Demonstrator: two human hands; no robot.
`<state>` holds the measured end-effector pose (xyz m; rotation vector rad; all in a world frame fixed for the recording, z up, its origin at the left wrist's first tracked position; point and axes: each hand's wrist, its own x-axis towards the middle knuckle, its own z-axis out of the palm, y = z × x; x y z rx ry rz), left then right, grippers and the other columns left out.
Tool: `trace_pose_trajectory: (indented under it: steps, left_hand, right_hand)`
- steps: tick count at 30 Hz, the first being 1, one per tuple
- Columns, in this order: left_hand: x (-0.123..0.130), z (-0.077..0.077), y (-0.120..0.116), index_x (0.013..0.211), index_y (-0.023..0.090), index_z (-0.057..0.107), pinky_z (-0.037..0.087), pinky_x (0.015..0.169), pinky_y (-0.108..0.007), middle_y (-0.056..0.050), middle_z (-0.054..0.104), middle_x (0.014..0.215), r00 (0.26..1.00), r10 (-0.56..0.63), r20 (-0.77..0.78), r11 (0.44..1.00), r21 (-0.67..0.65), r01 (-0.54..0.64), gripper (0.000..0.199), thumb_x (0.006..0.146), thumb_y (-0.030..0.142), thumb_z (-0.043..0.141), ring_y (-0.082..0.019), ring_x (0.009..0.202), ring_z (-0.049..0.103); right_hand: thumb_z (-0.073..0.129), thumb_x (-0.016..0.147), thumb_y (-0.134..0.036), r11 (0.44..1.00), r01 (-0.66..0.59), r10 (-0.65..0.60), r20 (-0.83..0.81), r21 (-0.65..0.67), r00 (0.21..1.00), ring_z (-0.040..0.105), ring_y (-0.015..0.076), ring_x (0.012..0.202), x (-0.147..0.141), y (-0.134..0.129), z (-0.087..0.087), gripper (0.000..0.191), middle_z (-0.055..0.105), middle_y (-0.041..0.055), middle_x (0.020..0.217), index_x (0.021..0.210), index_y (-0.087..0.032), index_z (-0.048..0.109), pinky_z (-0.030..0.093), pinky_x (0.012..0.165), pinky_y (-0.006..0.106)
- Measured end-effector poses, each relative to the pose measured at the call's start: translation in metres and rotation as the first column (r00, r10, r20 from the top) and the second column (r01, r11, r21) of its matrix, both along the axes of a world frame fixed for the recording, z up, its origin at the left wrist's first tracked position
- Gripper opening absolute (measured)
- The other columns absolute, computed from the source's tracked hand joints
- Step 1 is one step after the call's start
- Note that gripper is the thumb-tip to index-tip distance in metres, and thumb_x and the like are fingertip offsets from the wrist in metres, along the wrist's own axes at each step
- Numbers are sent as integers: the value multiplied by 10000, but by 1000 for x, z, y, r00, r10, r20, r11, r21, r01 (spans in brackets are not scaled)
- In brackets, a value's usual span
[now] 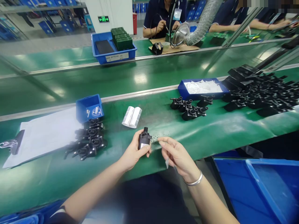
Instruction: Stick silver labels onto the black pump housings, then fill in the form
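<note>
My left hand point(136, 151) is closed around a small black pump point(144, 138), its stub pipe pointing up and a white label on its near side. Just to the right, my right hand point(174, 154) has thumb and forefinger pinched together. A small pale strip point(167, 163) hangs from its curled fingers; what lies between the fingertips is too small to make out. Dark specks point(155, 137) are scattered on the green mat between the hands. Two rolls of white labels point(132, 117) sit just beyond the pump.
On the left are a clipboard with paper point(46, 133), a blue bin point(89, 109) and several black pumps point(91, 140). More pumps point(190, 107) stand right, near a blue box of white slips point(203, 87). A blue crate point(263, 186) is lower right. Co-workers sit across the bench.
</note>
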<state>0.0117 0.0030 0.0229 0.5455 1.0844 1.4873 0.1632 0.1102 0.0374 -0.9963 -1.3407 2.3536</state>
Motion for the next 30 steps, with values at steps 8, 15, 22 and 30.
trace_pose_trajectory:
  steps: [8, 15, 22, 30]
  left_hand:
    - [-6, 6, 3, 1267, 218, 390, 423, 591, -261, -11, 574, 849, 983, 55, 173, 998, -14, -54, 501, 850, 338, 642, -108, 628, 545]
    - [-9, 8, 0, 1295, 237, 363, 461, 706, -301, -9, 595, 892, 998, 61, 8, 998, -9, -61, 523, 863, 355, 632, -124, 688, 580]
    - [-47, -5, -20, 1147, 232, 480, 455, 936, -370, -53, 632, 1098, 782, 157, -603, 969, -61, -241, 469, 761, 382, 700, -219, 1039, 605]
    - [-69, -28, -26, 1256, 144, 486, 363, 1052, -561, -167, 492, 1215, -30, 286, -958, 803, 257, -538, 466, 824, 305, 552, -333, 1217, 456]
  right_hand:
    - [665, 860, -418, 999, 46, -46, 18, 2, 999, 277, 17, 297, 9, 6, -8, 317, 496, -79, 464, 1022, -164, 567, 156, 312, 137]
    - [584, 909, -460, 987, -158, 159, -27, 29, 987, 242, 19, 272, -1, 3, -2, 311, 534, -59, 461, 996, -164, 550, 123, 291, 143]
    - [627, 863, -438, 926, 106, -135, 55, 362, 989, 376, 50, 290, 20, 68, 13, 391, 593, -38, 508, 1112, -153, 529, 207, 281, 125]
    - [624, 846, -259, 827, 273, -349, 69, 492, 934, 443, 97, 290, -36, 152, 31, 643, 582, -40, 465, 1408, -98, 356, 260, 255, 150]
